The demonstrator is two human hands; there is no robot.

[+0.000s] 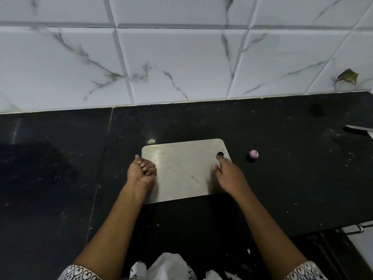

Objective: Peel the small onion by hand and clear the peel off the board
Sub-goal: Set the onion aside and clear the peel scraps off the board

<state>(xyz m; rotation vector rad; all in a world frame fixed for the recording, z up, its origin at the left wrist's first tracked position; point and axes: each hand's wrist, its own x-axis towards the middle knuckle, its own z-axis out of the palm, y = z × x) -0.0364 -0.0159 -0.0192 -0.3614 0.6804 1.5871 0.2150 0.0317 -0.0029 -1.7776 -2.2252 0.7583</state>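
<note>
Head view: one steel board (181,170) on the black countertop (60,178); one small purple onion (253,154) lies off the board, on the countertop near the board's far right corner. My left hand (142,171) sits at the board's left edge, fingers curled; whether they enclose anything I cannot tell. My right hand (230,176) covers the right edge, fingers straight, index tip beside the one hole (220,154). One knife blade (359,129) at the countertop's right edge

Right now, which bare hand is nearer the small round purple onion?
The right hand, on the grey rectangular board's hole corner, onion side; the left hand is curled at the opposite edge.
</note>
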